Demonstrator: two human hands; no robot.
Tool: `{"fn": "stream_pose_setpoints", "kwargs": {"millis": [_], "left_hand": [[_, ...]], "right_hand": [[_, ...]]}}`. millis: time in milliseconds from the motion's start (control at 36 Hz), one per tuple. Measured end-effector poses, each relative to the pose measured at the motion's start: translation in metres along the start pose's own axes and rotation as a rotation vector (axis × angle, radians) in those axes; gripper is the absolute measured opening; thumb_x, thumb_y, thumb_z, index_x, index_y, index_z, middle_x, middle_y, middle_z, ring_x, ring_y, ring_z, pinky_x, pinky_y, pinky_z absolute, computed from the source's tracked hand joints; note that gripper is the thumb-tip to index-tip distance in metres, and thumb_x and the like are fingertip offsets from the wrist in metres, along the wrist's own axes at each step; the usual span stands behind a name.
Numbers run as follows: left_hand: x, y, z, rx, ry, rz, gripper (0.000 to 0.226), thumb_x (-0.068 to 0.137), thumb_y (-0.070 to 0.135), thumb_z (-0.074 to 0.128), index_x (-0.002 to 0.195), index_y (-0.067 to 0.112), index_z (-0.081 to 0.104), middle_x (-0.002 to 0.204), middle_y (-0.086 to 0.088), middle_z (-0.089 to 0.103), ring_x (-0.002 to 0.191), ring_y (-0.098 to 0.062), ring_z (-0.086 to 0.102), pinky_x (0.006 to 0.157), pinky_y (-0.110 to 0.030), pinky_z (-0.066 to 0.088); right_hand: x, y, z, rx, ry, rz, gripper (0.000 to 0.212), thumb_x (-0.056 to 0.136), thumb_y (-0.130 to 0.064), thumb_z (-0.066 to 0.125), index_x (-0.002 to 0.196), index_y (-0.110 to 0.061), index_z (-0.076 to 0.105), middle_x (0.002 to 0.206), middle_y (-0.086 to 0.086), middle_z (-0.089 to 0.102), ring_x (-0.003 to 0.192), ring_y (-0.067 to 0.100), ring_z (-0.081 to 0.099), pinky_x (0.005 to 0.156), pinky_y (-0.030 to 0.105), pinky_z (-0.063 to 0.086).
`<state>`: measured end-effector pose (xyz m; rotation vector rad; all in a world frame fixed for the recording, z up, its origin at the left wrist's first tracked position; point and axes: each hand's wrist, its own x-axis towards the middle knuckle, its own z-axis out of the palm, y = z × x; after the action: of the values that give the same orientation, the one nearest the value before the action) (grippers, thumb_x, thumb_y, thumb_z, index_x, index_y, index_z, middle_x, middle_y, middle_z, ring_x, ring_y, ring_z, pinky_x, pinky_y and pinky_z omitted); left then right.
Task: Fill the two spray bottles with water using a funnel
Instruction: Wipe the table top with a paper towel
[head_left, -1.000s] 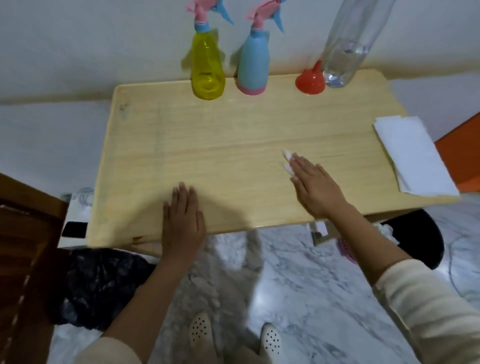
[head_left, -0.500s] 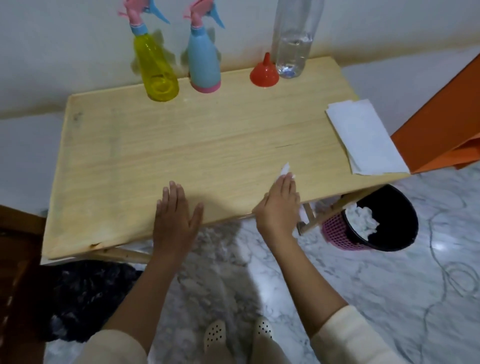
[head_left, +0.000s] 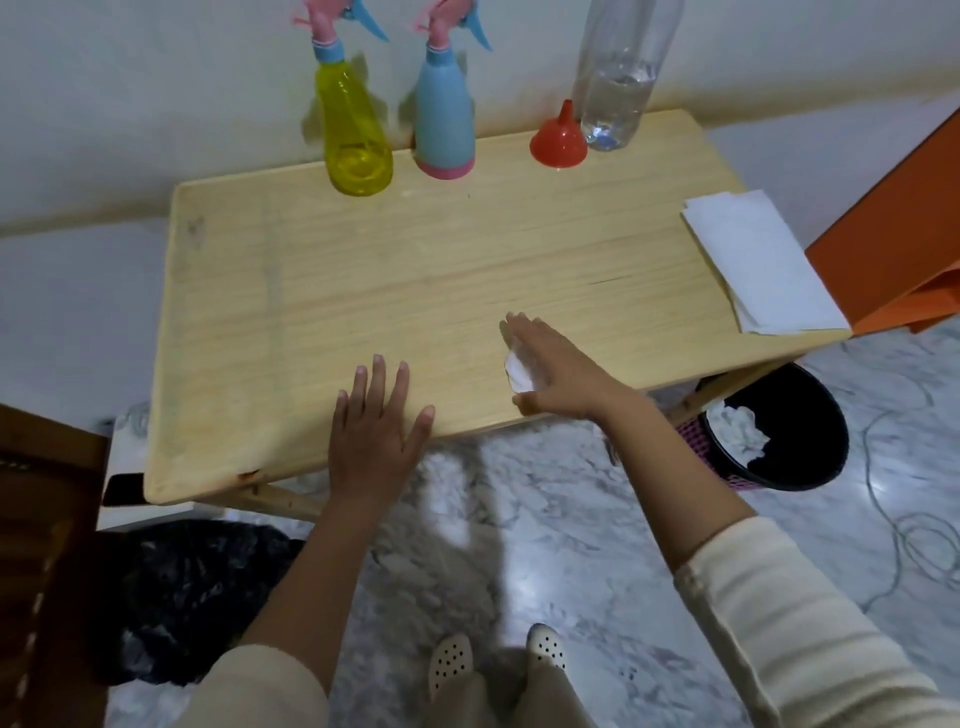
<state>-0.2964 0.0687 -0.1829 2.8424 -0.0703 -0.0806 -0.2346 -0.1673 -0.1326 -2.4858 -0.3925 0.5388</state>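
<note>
A yellow spray bottle (head_left: 353, 135) and a light blue spray bottle (head_left: 444, 119), both with pink and blue trigger heads, stand at the back of the wooden table (head_left: 426, 270). To their right a red funnel (head_left: 558, 140) sits mouth down beside a clear plastic bottle (head_left: 618, 88) partly filled with water. My left hand (head_left: 376, 431) rests flat, fingers spread, on the table's front edge. My right hand (head_left: 556, 369) presses a crumpled white tissue (head_left: 519, 371) against the tabletop with straight fingers.
Folded white paper towels (head_left: 758, 260) lie at the table's right edge. A black and pink bin (head_left: 779, 431) with crumpled tissues stands on the marble floor below. An orange object (head_left: 898, 228) is at the right, a dark bag (head_left: 192, 592) at the lower left.
My right hand slid the tissue toward the front edge, then a little back up onto the tabletop. My left hand stayed flat at the front edge. The view shifted.
</note>
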Motion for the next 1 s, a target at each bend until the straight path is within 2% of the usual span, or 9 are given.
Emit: {"fn": "stream_pose_setpoints", "kwargs": {"millis": [111, 222, 333, 472, 556, 667, 806, 917, 1000], "left_hand": [[-0.001, 0.000, 0.001, -0.002, 0.022, 0.001, 0.077, 0.089, 0.064, 0.012, 0.147, 0.018, 0.032, 0.156, -0.010, 0.025, 0.144, -0.030, 0.023, 0.115, -0.047, 0.018], [-0.001, 0.001, 0.002, 0.006, 0.020, -0.014, 0.076, 0.086, 0.061, 0.009, 0.150, 0.022, 0.023, 0.159, -0.006, 0.015, 0.147, -0.024, 0.011, 0.117, -0.041, 0.007], [0.000, 0.001, 0.003, 0.003, 0.027, -0.011, 0.074, 0.087, 0.059, 0.013, 0.149, 0.020, 0.027, 0.158, -0.009, 0.020, 0.146, -0.026, 0.016, 0.117, -0.043, 0.011], [-0.001, 0.002, 0.000, -0.010, 0.044, -0.011, 0.071, 0.088, 0.055, 0.019, 0.147, 0.017, 0.033, 0.155, -0.012, 0.025, 0.145, -0.029, 0.021, 0.116, -0.044, 0.015], [-0.002, 0.005, 0.001, -0.029, 0.053, -0.020, 0.071, 0.088, 0.054, 0.021, 0.146, 0.016, 0.034, 0.155, -0.013, 0.026, 0.144, -0.030, 0.022, 0.116, -0.045, 0.015], [0.000, 0.008, 0.001, -0.070, 0.067, -0.052, 0.064, 0.090, 0.048, 0.034, 0.144, 0.014, 0.039, 0.154, -0.014, 0.028, 0.144, -0.031, 0.022, 0.115, -0.046, 0.016], [-0.002, 0.029, -0.004, -0.162, 0.092, -0.132, 0.051, 0.089, 0.029, 0.047, 0.135, 0.006, 0.050, 0.148, -0.018, 0.038, 0.139, -0.036, 0.030, 0.112, -0.047, 0.028], [-0.004, 0.065, -0.003, -0.195, 0.058, -0.176, 0.047, 0.091, 0.021, 0.053, 0.135, 0.004, 0.047, 0.149, -0.014, 0.037, 0.138, -0.034, 0.028, 0.109, -0.043, 0.028], [-0.002, 0.104, 0.003, -0.244, 0.068, -0.138, 0.040, 0.088, 0.014, 0.057, 0.126, 0.000, 0.055, 0.136, -0.019, 0.049, 0.123, -0.037, 0.040, 0.100, -0.043, 0.035]], "right_hand": [[0.007, 0.008, -0.003, -0.077, 0.012, 0.014, 0.086, 0.075, -0.030, 0.067, 0.149, -0.021, 0.022, 0.157, 0.000, 0.019, 0.143, 0.022, 0.018, 0.112, 0.039, 0.026], [-0.001, 0.001, 0.002, -0.157, 0.065, 0.019, 0.068, 0.085, -0.022, 0.063, 0.146, -0.021, 0.032, 0.151, 0.001, 0.029, 0.133, 0.026, 0.025, 0.105, 0.038, 0.031], [-0.007, -0.007, 0.014, -0.190, 0.132, 0.046, 0.056, 0.091, -0.019, 0.057, 0.143, -0.019, 0.037, 0.146, 0.004, 0.034, 0.127, 0.030, 0.030, 0.101, 0.035, 0.031], [-0.007, -0.013, 0.027, -0.272, 0.266, 0.063, 0.026, 0.089, -0.007, 0.050, 0.114, -0.010, 0.056, 0.124, 0.011, 0.046, 0.102, 0.032, 0.041, 0.085, 0.033, 0.030], [-0.010, -0.007, 0.043, -0.232, 0.366, 0.038, 0.023, 0.085, -0.002, 0.046, 0.101, -0.007, 0.061, 0.107, 0.012, 0.054, 0.094, 0.036, 0.049, 0.079, 0.038, 0.035], [-0.021, 0.000, 0.057, -0.149, 0.464, 0.041, 0.020, 0.085, -0.004, 0.046, 0.092, -0.006, 0.065, 0.094, 0.013, 0.061, 0.082, 0.038, 0.054, 0.073, 0.034, 0.032], [-0.042, 0.005, 0.054, 0.002, 0.556, 0.056, 0.015, 0.088, -0.005, 0.056, 0.097, -0.005, 0.068, 0.096, 0.014, 0.061, 0.082, 0.033, 0.054, 0.076, 0.033, 0.034], [-0.067, 0.020, 0.042, 0.190, 0.653, 0.139, 0.020, 0.092, -0.015, 0.053, 0.098, -0.006, 0.070, 0.097, 0.012, 0.063, 0.080, 0.021, 0.051, 0.074, 0.030, 0.037], [-0.090, 0.044, 0.029, 0.296, 0.714, 0.211, 0.020, 0.094, -0.016, 0.053, 0.099, -0.005, 0.069, 0.099, 0.011, 0.062, 0.086, 0.019, 0.052, 0.076, 0.038, 0.047]]}}
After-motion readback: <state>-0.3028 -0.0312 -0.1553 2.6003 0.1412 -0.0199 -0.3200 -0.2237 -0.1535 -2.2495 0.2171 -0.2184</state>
